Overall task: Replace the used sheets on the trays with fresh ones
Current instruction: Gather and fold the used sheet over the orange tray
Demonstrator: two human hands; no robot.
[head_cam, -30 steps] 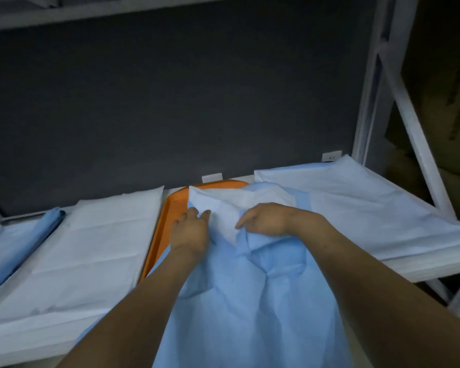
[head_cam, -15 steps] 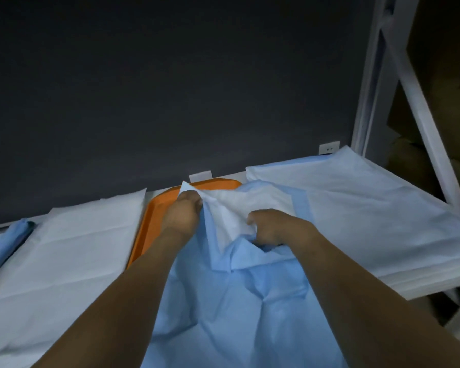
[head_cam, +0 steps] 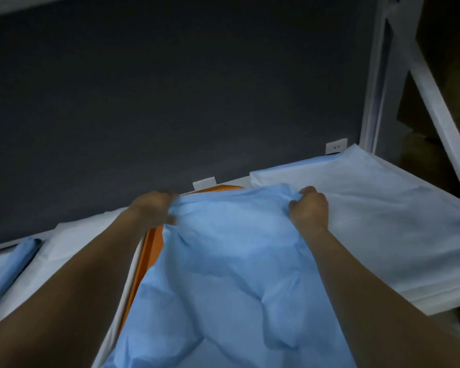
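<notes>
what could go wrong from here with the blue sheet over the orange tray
The blue sheet is bunched where the left hand and right hand grip its far edge, so it may tear or land creased. The orange tray shows bare along its left side, so the sheet may end up skewed, perhaps dragging onto the pale stack at right.

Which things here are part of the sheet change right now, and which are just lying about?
In use: left hand, right hand, blue sheet, orange tray.
Lying about: white stack at right, white sheets at left, wall socket.
</notes>
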